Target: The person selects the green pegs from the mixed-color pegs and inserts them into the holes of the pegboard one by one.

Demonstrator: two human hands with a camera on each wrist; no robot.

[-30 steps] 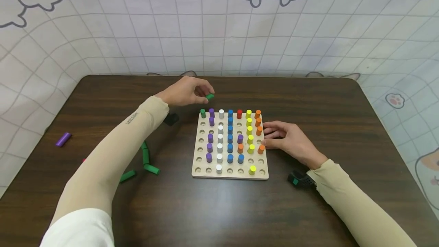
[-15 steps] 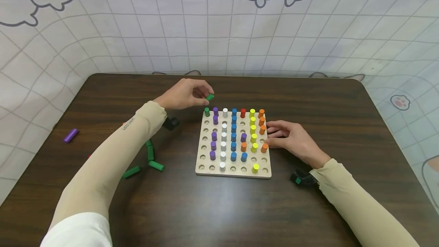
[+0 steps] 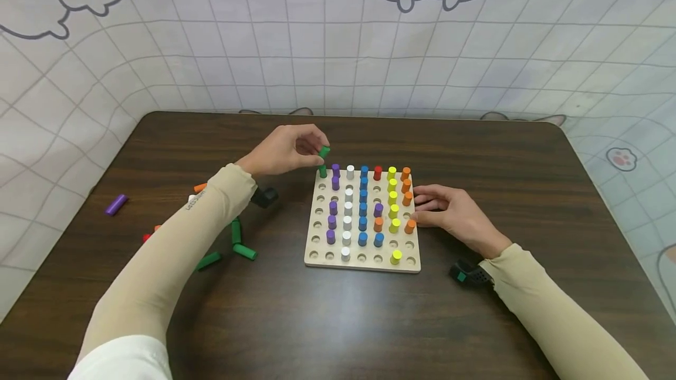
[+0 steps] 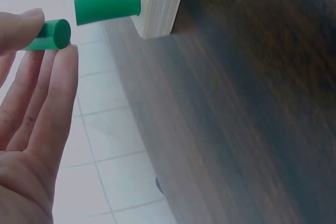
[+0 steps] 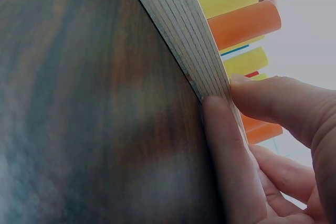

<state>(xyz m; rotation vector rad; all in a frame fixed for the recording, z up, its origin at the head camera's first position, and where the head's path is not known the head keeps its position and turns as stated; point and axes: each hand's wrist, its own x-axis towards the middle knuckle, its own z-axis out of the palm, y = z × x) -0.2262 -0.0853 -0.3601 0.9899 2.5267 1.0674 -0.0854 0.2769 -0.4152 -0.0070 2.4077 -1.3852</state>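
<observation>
I judge I'm filling the board (image 3: 322,247) peg by peg: my left hand (image 3: 285,148) pinches a green peg (image 4: 55,35) near, but apart from, the corner peg (image 3: 323,172) at the board's far left, and my right hand (image 3: 459,219) pinches the right edge. The next move likely calls for standing it upright over a free hole. Loose pegs (image 3: 245,251) and a purple peg (image 3: 117,204) lie leftward on the dark wood-grained bench (image 3: 369,327); behind rises a pale, grid-lined wall (image 3: 264,51).
</observation>
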